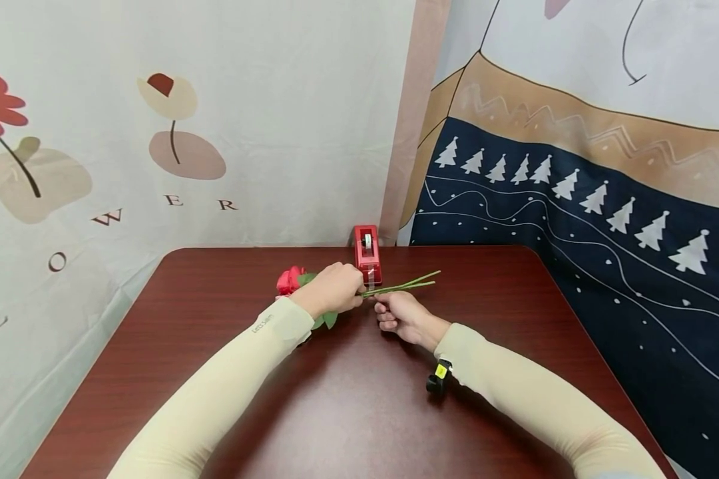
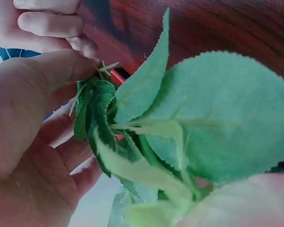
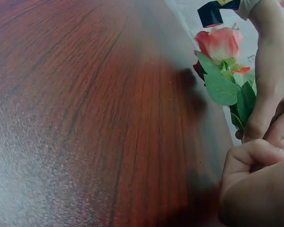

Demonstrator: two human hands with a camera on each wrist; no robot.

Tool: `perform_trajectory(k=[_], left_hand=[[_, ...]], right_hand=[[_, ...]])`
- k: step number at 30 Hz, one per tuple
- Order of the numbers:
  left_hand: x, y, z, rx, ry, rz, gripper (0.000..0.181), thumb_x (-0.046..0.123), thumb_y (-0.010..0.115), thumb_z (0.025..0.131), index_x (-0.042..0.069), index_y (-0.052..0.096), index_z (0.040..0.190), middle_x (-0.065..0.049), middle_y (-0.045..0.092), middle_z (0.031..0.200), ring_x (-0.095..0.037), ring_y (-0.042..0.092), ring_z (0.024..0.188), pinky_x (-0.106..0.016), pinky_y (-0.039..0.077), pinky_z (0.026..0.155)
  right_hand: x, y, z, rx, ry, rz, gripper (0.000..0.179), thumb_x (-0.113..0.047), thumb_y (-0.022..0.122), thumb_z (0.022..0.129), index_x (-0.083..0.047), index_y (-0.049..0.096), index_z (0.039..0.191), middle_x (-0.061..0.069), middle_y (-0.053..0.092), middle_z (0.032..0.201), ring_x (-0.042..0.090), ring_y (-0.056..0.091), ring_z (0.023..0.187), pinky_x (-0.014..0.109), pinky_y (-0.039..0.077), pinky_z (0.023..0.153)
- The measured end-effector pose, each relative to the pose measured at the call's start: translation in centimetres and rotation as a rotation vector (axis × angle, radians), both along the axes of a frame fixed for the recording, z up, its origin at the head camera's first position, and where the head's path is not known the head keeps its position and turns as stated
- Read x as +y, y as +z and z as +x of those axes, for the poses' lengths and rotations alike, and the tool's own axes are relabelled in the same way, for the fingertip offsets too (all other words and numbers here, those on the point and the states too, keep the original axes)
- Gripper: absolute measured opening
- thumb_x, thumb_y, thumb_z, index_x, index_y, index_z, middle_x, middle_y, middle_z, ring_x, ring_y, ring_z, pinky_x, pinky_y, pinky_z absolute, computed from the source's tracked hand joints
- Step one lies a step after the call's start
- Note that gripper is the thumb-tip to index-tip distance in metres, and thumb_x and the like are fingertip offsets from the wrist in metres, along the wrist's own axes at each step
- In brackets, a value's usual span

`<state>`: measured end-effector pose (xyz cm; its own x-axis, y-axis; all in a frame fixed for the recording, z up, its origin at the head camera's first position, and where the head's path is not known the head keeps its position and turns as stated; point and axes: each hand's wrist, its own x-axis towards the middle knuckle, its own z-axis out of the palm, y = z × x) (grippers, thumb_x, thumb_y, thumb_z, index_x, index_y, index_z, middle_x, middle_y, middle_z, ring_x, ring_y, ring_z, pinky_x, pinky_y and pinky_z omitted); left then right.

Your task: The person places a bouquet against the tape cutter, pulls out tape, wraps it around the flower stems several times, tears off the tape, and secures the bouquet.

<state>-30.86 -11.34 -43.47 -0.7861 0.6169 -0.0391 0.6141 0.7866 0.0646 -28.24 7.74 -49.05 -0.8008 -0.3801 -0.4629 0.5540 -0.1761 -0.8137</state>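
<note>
One reddish-brown table point(image 1: 365, 412) before patterned cloth hangings point(image 1: 305, 133)

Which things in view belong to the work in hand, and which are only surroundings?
Probably in use:
- roses, their stems gripped by the left hand
- red tape dispenser, close behind the stems
- table, as support

Probably just around:
- flower-print cloth
- tree-print cloth
- black wrist camera

Bright, even light fills the head view, laying soft shadows and a pale glare on the glossy reddish-brown wooden table point(image 1: 365, 419), while the dimmer left wrist view blurs the pale green, curled leaf point(image 2: 144, 174) near the lens.
</note>
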Motion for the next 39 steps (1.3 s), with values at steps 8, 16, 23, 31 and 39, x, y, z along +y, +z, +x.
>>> perform_trajectory(k=[8, 16, 23, 31, 39], left_hand=[[0.1, 0.0, -0.1, 0.001, 0.010, -0.005, 0.012, 0.025, 0.082, 0.099, 0.014, 0.085, 0.094, 0.001, 0.082, 0.095, -0.014, 0.070, 0.076, -0.040, 0.062, 0.090], [0.1, 0.1, 0.0, -0.008, 0.008, 0.025, 0.013, 0.025, 0.084, 0.098, 0.013, 0.087, 0.101, -0.001, 0.085, 0.100, -0.016, 0.076, 0.086, -0.040, 0.064, 0.091], [-0.2, 0.3, 0.2, 0.000, 0.002, 0.014, 0.018, 0.025, 0.084, 0.099, 0.013, 0.087, 0.111, -0.002, 0.086, 0.112, -0.020, 0.080, 0.102, -0.045, 0.059, 0.106], [-0.6, 0.5, 0.2, 0.064, -0.013, -0.047, 0.013, 0.025, 0.085, 0.098, 0.015, 0.081, 0.091, 0.001, 0.081, 0.094, -0.019, 0.073, 0.088, -0.045, 0.055, 0.093], [-0.5, 0.4, 0.6, 0.096, -0.068, -0.039, 0.011, 0.025, 0.085, 0.098, 0.014, 0.084, 0.096, 0.000, 0.082, 0.097, -0.019, 0.076, 0.090, -0.043, 0.051, 0.088]], right_hand=[[0.3, -0.3, 0.2, -0.028, -0.015, -0.122, 0.020, -0.010, 0.040, 0.115, -0.011, 0.048, 0.097, -0.005, 0.045, 0.073, 0.005, 0.031, 0.050, 0.017, 0.029, 0.049], [0.9, -0.8, 0.2, -0.040, -0.003, -0.194, 0.018, -0.009, 0.042, 0.112, -0.009, 0.052, 0.097, -0.004, 0.049, 0.073, 0.005, 0.034, 0.049, 0.017, 0.029, 0.050], [2.2, 0.8, 0.5, 0.219, 0.224, 0.309, 0.032, -0.012, 0.053, 0.110, 0.005, 0.071, 0.129, -0.003, 0.054, 0.068, 0.006, 0.034, 0.049, 0.020, 0.029, 0.048], [3.3, 4.9, -2.6, 1.036, 0.261, 0.987, 0.019, -0.020, 0.070, 0.102, -0.012, 0.085, 0.111, 0.005, 0.078, 0.100, 0.017, 0.067, 0.088, 0.035, 0.057, 0.080], [3.8, 5.2, -5.7, 0.960, 0.632, 1.019, 0.033, -0.025, 0.070, 0.106, -0.011, 0.080, 0.135, 0.008, 0.081, 0.127, 0.021, 0.068, 0.106, 0.045, 0.059, 0.102]])
